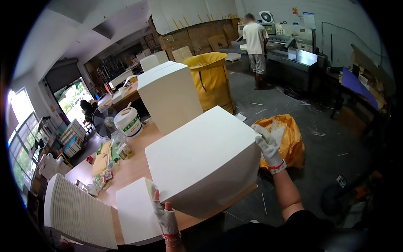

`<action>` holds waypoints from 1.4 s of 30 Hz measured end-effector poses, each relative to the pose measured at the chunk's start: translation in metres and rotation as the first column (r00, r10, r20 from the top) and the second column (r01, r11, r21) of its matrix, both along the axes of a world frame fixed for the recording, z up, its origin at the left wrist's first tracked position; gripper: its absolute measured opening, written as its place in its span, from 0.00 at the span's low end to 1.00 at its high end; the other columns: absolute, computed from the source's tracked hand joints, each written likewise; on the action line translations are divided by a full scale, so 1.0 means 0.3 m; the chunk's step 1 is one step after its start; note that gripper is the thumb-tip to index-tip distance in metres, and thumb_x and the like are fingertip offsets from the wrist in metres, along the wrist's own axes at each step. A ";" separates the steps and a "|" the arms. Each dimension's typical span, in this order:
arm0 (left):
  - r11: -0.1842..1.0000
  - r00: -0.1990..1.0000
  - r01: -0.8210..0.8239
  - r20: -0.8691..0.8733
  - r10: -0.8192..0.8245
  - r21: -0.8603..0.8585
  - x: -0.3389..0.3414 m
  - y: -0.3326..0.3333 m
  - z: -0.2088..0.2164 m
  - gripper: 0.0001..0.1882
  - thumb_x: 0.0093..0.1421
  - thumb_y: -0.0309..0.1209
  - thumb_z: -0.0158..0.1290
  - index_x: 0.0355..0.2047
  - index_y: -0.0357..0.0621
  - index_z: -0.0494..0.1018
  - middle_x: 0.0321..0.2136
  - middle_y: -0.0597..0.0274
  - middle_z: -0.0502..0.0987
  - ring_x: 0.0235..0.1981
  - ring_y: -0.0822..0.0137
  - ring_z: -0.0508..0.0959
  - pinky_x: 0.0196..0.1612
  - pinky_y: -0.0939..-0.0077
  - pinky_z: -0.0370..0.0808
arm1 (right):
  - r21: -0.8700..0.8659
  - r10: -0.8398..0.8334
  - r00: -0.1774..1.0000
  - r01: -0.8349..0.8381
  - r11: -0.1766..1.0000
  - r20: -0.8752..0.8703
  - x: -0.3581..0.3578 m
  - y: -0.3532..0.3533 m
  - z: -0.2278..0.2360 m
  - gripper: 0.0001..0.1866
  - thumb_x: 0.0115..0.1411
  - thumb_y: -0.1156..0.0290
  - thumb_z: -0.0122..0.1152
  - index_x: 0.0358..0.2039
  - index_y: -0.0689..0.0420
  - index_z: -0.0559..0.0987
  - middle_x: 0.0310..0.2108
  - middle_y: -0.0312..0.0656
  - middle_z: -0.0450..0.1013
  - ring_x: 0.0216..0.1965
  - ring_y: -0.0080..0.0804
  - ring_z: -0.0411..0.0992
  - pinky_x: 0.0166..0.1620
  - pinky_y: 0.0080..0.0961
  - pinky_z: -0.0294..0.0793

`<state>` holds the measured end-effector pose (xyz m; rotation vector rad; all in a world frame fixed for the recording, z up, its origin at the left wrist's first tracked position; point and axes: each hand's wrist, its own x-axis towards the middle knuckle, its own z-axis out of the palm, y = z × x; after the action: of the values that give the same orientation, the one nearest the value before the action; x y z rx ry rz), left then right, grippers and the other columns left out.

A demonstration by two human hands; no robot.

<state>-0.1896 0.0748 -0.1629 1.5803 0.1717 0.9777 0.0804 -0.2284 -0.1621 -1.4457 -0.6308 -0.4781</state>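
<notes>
Two hands: both gloved, both on the one big white paper stack point(201, 155) at the near edge of the wooden table point(130, 168).
Far left: a fanned, ribbed pile of white sheets point(79, 212) lies on the table corner, well apart from the work.
Beside it: a smaller flat white stack point(134, 216) sits just left of the left hand.
Left hand point(165, 214): palm pressed up against the lower near corner of the big stack, fingers point(157, 196) spread flat and mostly open; it props rather than grips.
Big stack: tilted, its near edge raised off the table and overhanging the rim, between the two hands.
Right hand point(268, 145): fingers curled over the stack's far right upper edge, half closed on it.
Behind: a taller white block point(170, 96) stands upright on the table, with a white bucket point(128, 122) and small bottles to its left.
Right of table: an orange bag point(291, 140) on the floor just behind the right hand; a yellow bin point(212, 80) farther back.
Background: another person stands at a grey machine point(294, 56), well apart.
Step in hand: by my reckoning, the stack is mid-lift or mid-turn, carried on both palms.
Next move: it likely calls for even pressure from both sides, so the loose sheets do not slide or splay.
</notes>
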 end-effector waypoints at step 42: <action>0.471 0.693 0.721 -0.560 -0.455 0.509 0.632 -0.258 0.406 0.06 0.55 0.19 0.56 0.28 0.38 0.69 0.37 0.56 0.77 0.35 0.64 0.75 0.38 0.72 0.73 | -0.306 -0.093 0.694 0.429 0.850 0.714 0.043 0.043 0.306 0.11 0.55 0.74 0.59 0.38 0.64 0.76 0.21 0.40 0.63 0.24 0.36 0.67 0.29 0.34 0.65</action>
<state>-0.0001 -0.0027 -0.0410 2.2885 -0.5874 0.1349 0.0934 -0.2154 -0.0704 -1.8237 -1.1844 -1.2006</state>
